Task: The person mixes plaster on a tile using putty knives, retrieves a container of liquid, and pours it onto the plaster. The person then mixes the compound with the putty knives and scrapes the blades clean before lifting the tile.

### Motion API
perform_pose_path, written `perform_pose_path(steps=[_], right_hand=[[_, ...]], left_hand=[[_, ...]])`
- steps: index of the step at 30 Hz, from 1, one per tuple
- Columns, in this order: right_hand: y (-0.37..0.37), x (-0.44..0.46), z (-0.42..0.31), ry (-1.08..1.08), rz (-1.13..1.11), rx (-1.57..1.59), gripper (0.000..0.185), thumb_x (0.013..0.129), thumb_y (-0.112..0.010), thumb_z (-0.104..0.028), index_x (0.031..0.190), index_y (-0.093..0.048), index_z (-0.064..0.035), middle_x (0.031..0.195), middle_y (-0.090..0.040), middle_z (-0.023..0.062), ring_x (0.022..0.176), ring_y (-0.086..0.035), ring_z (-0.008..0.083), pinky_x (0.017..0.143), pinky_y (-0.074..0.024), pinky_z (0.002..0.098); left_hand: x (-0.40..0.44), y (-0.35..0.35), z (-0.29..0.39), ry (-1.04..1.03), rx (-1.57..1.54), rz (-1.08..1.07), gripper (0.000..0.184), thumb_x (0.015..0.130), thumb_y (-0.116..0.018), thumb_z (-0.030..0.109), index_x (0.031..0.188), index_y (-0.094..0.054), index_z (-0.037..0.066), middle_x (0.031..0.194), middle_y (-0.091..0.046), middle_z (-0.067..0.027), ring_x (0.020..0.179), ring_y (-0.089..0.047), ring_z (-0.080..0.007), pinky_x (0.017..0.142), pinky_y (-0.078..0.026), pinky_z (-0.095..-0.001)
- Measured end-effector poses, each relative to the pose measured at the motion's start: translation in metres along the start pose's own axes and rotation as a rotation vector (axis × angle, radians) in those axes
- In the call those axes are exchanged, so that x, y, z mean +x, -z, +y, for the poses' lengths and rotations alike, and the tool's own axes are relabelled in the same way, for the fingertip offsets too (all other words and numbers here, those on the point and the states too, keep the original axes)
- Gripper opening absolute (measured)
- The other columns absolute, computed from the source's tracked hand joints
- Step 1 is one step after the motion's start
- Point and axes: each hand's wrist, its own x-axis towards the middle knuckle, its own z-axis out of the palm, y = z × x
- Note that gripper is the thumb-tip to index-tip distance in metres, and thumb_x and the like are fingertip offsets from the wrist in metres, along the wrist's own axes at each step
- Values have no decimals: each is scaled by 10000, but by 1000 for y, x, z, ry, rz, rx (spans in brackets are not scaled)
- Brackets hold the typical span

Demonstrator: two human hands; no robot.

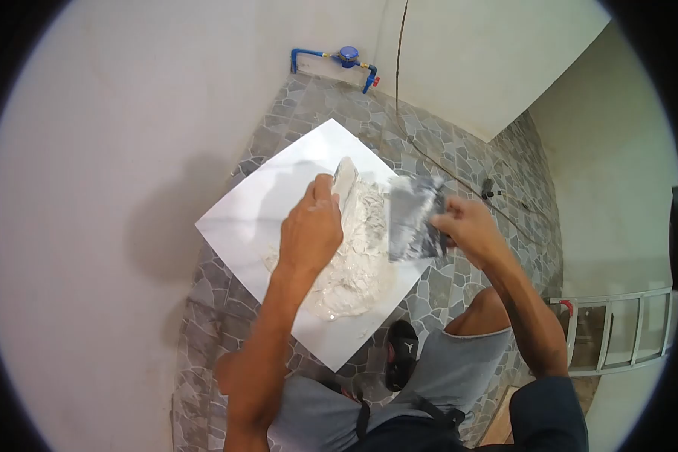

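Note:
A pile of wet off-white putty [350, 290] lies on a square white board [241, 218] set cornerwise on the floor. My left hand [313, 230] is closed round a putty-coated scraper [346, 177], seen nearly edge-on above the pile; its handle is hidden by the fingers. To the right, my right hand [467, 226] pinches the outer edge of a flat grey metal scraper [414, 215]. Putty smears its face, and motion blurs it a little. That blade is over the board's right corner, apart from the left scraper.
Grey stone-pattern flooring [437, 294] surrounds the board. A blue water meter with pipes [348, 56] is on the wall ahead. A dark cable [437, 160] runs down and across the floor. An aluminium ladder [618, 331] lies at right. My shoe [402, 355] is beside the board.

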Motion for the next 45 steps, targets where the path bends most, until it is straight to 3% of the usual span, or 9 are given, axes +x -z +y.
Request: perform_pose_path(steps=[4, 7, 8, 13, 21, 22, 32, 41, 45], right_hand=[[8, -34, 85, -315, -8, 65, 129, 899, -667, -102, 975, -647, -1, 840, -659, 52, 715, -641, 127, 674, -570, 294], [-16, -59, 132, -390, -52, 265, 122, 913, -666, -87, 1001, -651, -5, 892, -681, 68, 773, -673, 147, 691, -579, 306], [-25, -64, 136, -398, -56, 305, 120, 918, -664, -85, 1008, -651, -6, 900, -682, 67, 778, -673, 147, 694, -577, 307], [-95, -67, 99, -354, -35, 612, 130, 944, -642, -69, 1057, -647, -5, 923, -685, 63, 798, -669, 150, 704, -566, 304], [-97, -33, 56, -229, -12, 799, 199, 955, -601, -48, 1124, -628, 55, 895, -675, 57, 755, -655, 122, 674, -563, 272], [-95, -28, 45, -210, -2, 827, 207, 953, -599, -49, 1126, -627, 62, 893, -674, 59, 750, -655, 125, 679, -565, 275], [-63, -20, -5, -50, -62, 683, 208, 951, -579, -42, 1114, -654, 61, 945, -698, 97, 781, -686, 156, 686, -589, 307], [44, -18, 119, -241, 116, 378, 203, 932, -582, -43, 1093, -657, 56, 945, -697, 120, 783, -706, 201, 697, -624, 391], [34, -6, 157, -307, 55, 226, 183, 922, -582, -45, 1053, -664, 53, 913, -687, 117, 759, -697, 202, 665, -623, 399]], left_hand=[[7, 20, -9, -53, -49, -4, 265, 1008, -514, 169, 1226, -517, 18, 1173, -649, -243, 1044, -623, -465, 879, -499, -526], [10, 36, -10, -65, -95, 30, 272, 1008, -525, 174, 1234, -515, 24, 1160, -648, -243, 1036, -620, -466, 869, -496, -524], [8, 39, -11, -82, -113, 52, 295, 1007, -520, 135, 1270, -524, 3, 1071, -649, -257, 976, -625, -445, 871, -482, -464], [3, 59, 0, -63, -201, -89, 224, 1000, -525, 128, 1186, -545, 6, 1035, -649, -271, 960, -629, -463, 828, -494, -484], [-16, 39, 19, -232, -200, -204, 259, 990, -550, 100, 1220, -534, -18, 998, -635, -276, 912, -620, -460, 817, -490, -465], [-16, 39, 25, -201, -193, -266, 275, 990, -547, 102, 1236, -516, -16, 1067, -633, -291, 988, -598, -503, 847, -484, -503], [-8, 12, 29, -152, 54, -206, 243, 994, -529, 113, 1218, -509, 19, 1158, -618, -274, 986, -609, -489, 824, -487, -527], [2, 28, 12, -42, -55, -9, 286, 992, -510, 113, 1250, -515, -9, 1197, -627, -269, 1058, -607, -484, 898, -488, -524], [4, 43, 14, 37, -193, 75, 279, 1002, -502, 109, 1241, -524, -34, 1086, -651, -294, 1017, -620, -483, 893, -480, -494]])
